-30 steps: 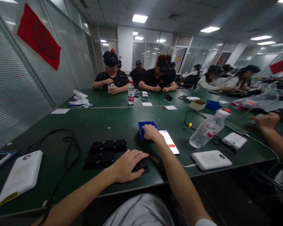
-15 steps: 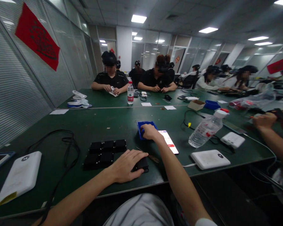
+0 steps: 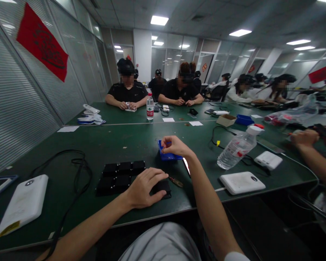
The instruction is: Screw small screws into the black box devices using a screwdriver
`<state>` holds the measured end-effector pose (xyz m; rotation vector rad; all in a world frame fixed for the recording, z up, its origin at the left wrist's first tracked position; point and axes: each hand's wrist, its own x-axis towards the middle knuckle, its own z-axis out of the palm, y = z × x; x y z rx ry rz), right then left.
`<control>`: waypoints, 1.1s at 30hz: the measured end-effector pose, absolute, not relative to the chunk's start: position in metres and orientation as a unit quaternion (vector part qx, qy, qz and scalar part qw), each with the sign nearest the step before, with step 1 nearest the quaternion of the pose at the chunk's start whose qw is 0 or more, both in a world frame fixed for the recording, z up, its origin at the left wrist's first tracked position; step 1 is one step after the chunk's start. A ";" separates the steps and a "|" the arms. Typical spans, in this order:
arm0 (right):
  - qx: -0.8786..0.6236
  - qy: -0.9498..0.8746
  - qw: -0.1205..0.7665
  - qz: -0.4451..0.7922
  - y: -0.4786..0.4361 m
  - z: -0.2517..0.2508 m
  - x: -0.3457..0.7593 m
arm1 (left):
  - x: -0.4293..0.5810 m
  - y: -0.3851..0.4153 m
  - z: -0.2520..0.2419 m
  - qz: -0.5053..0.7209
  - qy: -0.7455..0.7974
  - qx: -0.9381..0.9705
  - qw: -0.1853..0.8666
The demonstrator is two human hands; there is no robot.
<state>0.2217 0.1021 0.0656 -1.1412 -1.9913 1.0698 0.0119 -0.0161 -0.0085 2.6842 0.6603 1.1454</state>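
Observation:
My left hand rests over a black block, its fingers wrapped along the block's top and near side. Just above the small blue tray is my right hand, thumb and fingertips pinched together; whatever they hold is too small to name. A screwdriver lies right of the block. Several black square blocks sit in rows left of my left hand. The lit phone is partly hidden by my right wrist.
A tilted water bottle and a white power bank are on the right. On the left lie another power bank and a black cable. People sit across the table; another person's hands are at far right.
My right hand has risen out of the blue tray, its fingers now pinched. It covers more of the phone. My left hand has stayed on the black block.

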 end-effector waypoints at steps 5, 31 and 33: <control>-0.257 -0.741 0.269 0.559 0.091 0.065 0.217 | 0.013 -0.017 -0.004 0.483 0.207 0.850 0.000; -0.113 -0.749 0.077 0.648 0.082 0.055 0.200 | 0.013 -0.014 -0.002 0.510 0.208 0.834 -0.028; -0.114 -0.749 0.076 0.649 0.082 0.055 0.201 | 0.013 -0.014 -0.002 0.509 0.206 0.835 -0.026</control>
